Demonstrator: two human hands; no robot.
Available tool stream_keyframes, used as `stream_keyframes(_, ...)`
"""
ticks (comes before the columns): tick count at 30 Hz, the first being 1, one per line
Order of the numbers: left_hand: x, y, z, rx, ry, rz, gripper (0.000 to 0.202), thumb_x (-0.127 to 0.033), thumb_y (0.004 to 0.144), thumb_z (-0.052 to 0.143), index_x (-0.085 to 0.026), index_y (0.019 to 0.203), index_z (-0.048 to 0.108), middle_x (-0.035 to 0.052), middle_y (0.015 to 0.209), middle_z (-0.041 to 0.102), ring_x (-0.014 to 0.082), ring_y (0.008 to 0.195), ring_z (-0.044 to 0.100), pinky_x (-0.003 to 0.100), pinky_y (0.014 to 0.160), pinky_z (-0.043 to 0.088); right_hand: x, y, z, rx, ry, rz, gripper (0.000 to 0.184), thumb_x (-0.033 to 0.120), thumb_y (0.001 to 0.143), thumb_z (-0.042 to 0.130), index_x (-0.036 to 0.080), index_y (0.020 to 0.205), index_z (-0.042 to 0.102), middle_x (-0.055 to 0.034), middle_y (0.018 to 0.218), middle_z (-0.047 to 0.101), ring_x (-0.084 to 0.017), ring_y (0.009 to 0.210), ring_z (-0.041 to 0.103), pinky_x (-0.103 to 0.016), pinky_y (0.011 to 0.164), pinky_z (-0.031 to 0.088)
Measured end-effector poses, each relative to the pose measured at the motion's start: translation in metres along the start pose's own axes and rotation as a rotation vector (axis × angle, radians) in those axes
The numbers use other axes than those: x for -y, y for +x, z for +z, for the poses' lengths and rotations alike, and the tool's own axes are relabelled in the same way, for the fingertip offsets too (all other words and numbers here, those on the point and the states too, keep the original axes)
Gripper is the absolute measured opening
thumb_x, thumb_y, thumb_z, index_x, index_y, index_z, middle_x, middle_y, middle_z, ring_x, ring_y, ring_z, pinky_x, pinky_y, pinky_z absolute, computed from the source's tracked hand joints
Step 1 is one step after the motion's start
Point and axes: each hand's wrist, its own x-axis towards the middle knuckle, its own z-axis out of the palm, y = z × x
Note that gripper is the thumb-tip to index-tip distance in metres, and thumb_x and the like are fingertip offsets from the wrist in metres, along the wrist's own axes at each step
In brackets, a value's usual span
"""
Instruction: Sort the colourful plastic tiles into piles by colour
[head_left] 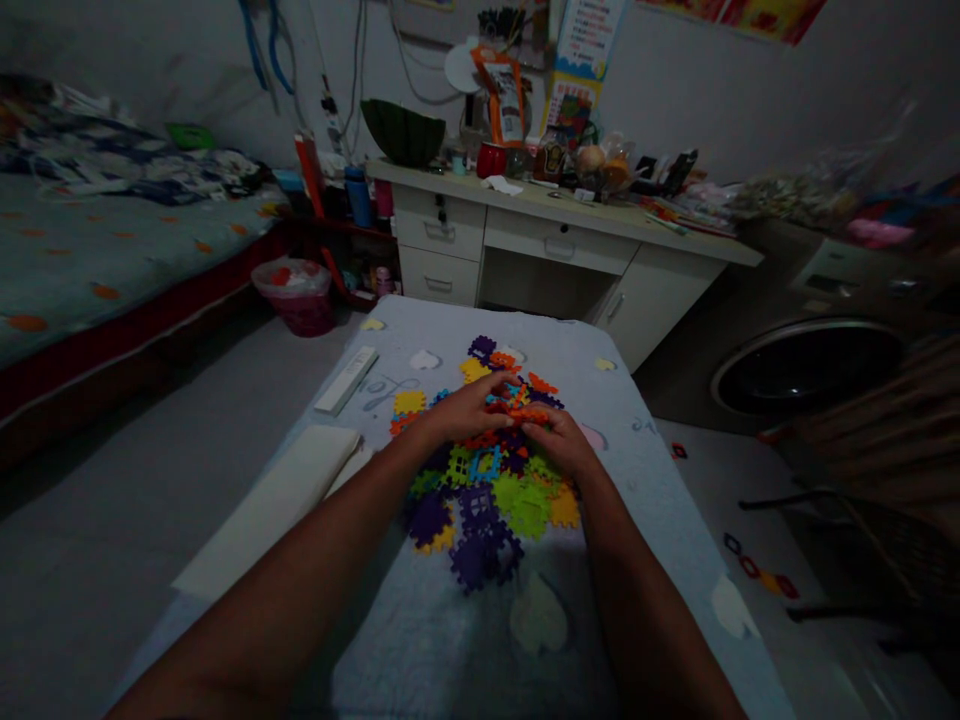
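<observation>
My left hand (476,408) reaches over a pile of toothed plastic interlocking tiles, with curved fingers and thumb around the left side of an orange interlocking tile (531,413). From the right, my right hand (561,440) pinches the same orange tile between thumb and fingers. Blue and red parts show close by, but whether they are joined to it I cannot tell. Nearer me lie purple tiles (480,555), lime green tiles (523,503), a blue window-shaped tile (486,463) and a yellow tile (564,508). Another yellow tile (409,402) rests left of my left hand.
A pale cloth with heart prints covers the table (540,660). On its left side lie a long white box (346,380) and a folded white sheet (277,510). Beyond stand a cluttered desk (442,215), a washing machine (810,370), a bin (296,300) and a bed (127,245).
</observation>
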Motion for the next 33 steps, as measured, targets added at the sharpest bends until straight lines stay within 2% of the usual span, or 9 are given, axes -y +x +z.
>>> stream_keyframes(4,-0.004,-0.001,-0.005,-0.029,0.010,0.062,0.062,-0.030,0.073,0.073,-0.028,0.131,0.051,0.0091,0.140,0.046,0.0286,0.134,0.042,0.046,0.111,0.036,0.002,-0.002,0.002,0.030,0.050,0.101,0.034,0.047,0.082,0.066,0.020,0.100,0.074,-0.0044,0.100,0.074,-0.023,0.092,0.065,-0.036,0.088,0.050)
stream_keyframes(8,-0.008,-0.006,-0.006,0.050,-0.078,-0.024,0.041,-0.029,0.070,0.072,-0.022,0.107,0.056,0.0039,0.108,0.061,0.0205,0.098,0.060,0.034,0.085,0.049,0.001,-0.002,0.003,0.065,0.067,0.114,0.028,0.042,0.080,0.068,0.020,0.096,0.076,-0.0031,0.095,0.075,-0.022,0.088,0.066,-0.034,0.085,0.051)
stream_keyframes(13,-0.008,-0.009,0.001,-0.185,0.207,-0.177,0.027,-0.042,0.076,0.064,-0.020,0.072,0.049,-0.0042,0.067,0.048,0.0140,0.065,0.047,0.026,0.061,0.034,-0.003,-0.001,0.010,-0.169,-0.008,0.150,0.029,0.042,0.083,0.062,0.018,0.095,0.074,-0.0026,0.089,0.074,-0.021,0.080,0.064,-0.033,0.077,0.051)
stream_keyframes(17,-0.006,-0.004,0.008,-0.271,0.281,-0.255,0.029,-0.044,0.080,0.056,-0.021,0.065,0.047,-0.0038,0.062,0.046,0.0141,0.061,0.045,0.027,0.058,0.028,-0.001,0.002,0.015,-0.311,-0.183,0.059,0.026,0.040,0.085,0.059,0.018,0.091,0.072,-0.0038,0.087,0.071,-0.021,0.081,0.062,-0.032,0.077,0.050)
stream_keyframes(21,0.000,0.001,0.004,-0.390,0.166,-0.435,0.030,-0.045,0.085,0.046,-0.021,0.067,0.046,-0.0031,0.060,0.047,0.0149,0.059,0.048,0.027,0.056,0.032,0.001,0.002,0.005,-0.494,-0.306,-0.055,0.024,0.034,0.089,0.053,0.020,0.097,0.072,-0.0056,0.094,0.070,-0.021,0.089,0.062,-0.034,0.085,0.048)
stream_keyframes(24,0.008,0.003,-0.006,-0.347,0.305,-0.472,0.027,-0.047,0.083,0.051,-0.021,0.083,0.058,0.0002,0.070,0.058,0.0188,0.069,0.056,0.029,0.064,0.040,-0.005,0.000,-0.004,-0.470,-0.362,-0.061,0.022,0.028,0.086,0.053,0.022,0.096,0.072,-0.0061,0.096,0.070,-0.022,0.094,0.061,-0.037,0.089,0.047)
stream_keyframes(26,0.014,0.008,-0.012,-0.311,0.503,-0.488,0.033,-0.046,0.079,0.058,-0.022,0.101,0.062,0.0055,0.091,0.065,0.0243,0.089,0.061,0.033,0.076,0.045,-0.012,-0.001,-0.007,-0.388,-0.380,-0.087,0.026,0.023,0.079,0.054,0.021,0.099,0.071,-0.0073,0.102,0.069,-0.023,0.101,0.060,-0.039,0.095,0.046)
stream_keyframes(30,0.031,0.027,-0.016,-0.276,0.728,-0.549,0.049,-0.049,0.080,0.057,-0.026,0.124,0.059,0.0109,0.134,0.055,0.0325,0.124,0.050,0.043,0.100,0.040,-0.026,-0.002,-0.011,-0.357,-0.386,-0.115,0.038,0.020,0.075,0.049,0.020,0.108,0.067,-0.0086,0.114,0.065,-0.025,0.113,0.055,-0.042,0.102,0.042)
stream_keyframes(33,0.043,0.042,-0.013,-0.180,0.709,-0.589,0.067,-0.062,0.078,0.057,-0.025,0.134,0.052,0.0139,0.136,0.053,0.0352,0.129,0.046,0.048,0.105,0.037,-0.037,-0.004,-0.016,-0.434,-0.476,-0.002,0.037,0.028,0.083,0.047,0.020,0.114,0.066,-0.0102,0.118,0.065,-0.026,0.115,0.053,-0.045,0.106,0.038)
